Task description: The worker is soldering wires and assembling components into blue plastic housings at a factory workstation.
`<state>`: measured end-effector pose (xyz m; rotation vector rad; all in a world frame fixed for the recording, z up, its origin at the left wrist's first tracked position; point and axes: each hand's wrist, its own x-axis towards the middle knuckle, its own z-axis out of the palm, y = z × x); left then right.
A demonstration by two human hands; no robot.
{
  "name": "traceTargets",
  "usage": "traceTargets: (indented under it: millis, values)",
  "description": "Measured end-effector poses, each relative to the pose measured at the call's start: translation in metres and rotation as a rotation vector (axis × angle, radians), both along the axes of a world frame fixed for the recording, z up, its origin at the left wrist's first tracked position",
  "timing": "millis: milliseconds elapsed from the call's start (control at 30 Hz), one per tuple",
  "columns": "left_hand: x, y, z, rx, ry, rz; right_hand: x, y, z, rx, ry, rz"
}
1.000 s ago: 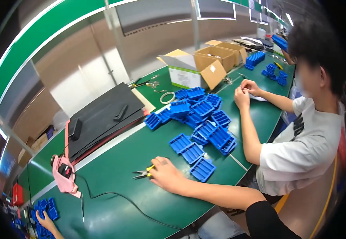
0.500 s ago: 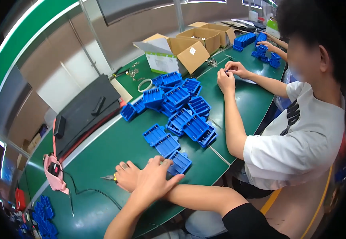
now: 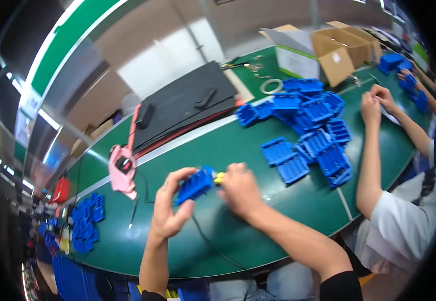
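While we lean over the green worktop [image 3: 258, 220], it curves off toward a pale wall with a green stripe up top. Our left hand [image 3: 170, 210] has its fingers clamped on a blue plastic tray piece [image 3: 196, 184], held up just above the worktop. Our right hand [image 3: 240, 188] sits right at the piece's end, closed around something yellow [image 3: 220, 176], can't tell what. Pink tool [image 3: 121, 170] with a black cable lies just left of us, next to a black mat [image 3: 188, 103]. Heap of the same blue trays [image 3: 310, 135] is piled to the right, where another person's hands [image 3: 378, 103] are busy. Open cardboard boxes [image 3: 335, 47] stand at the far end; contents not visible. More blue parts [image 3: 85, 223] are at the far left.
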<state>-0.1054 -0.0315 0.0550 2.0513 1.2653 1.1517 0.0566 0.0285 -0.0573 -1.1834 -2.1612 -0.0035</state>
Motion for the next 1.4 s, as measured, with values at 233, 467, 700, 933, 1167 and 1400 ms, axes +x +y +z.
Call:
traceTargets:
  millis: [233,467,700,933,1167,1400]
  values:
    - [-0.07,-0.011,-0.044,0.149,-0.082,0.129,0.013,0.011,0.018,-0.155,0.49,0.156]
    - [-0.074,-0.014,-0.062,0.137,-0.068,0.156,-0.011,-0.025,0.028,-0.729,0.942,0.274]
    - [-0.062,-0.021,-0.058,0.162,-0.062,0.017,-0.017,-0.026,0.012,-1.182,1.348,0.53]
    - [-0.057,-0.024,-0.059,0.215,0.094,-0.01,-0.01,-0.027,0.013,-1.253,1.346,0.564]
    - [-0.041,-0.025,-0.059,0.288,0.427,0.048,-0.016,-0.027,0.007,-1.198,1.261,0.508]
    - [-0.036,-0.026,-0.072,0.376,0.382,0.364,-0.023,-0.035,0.018,-1.147,1.13,0.586]
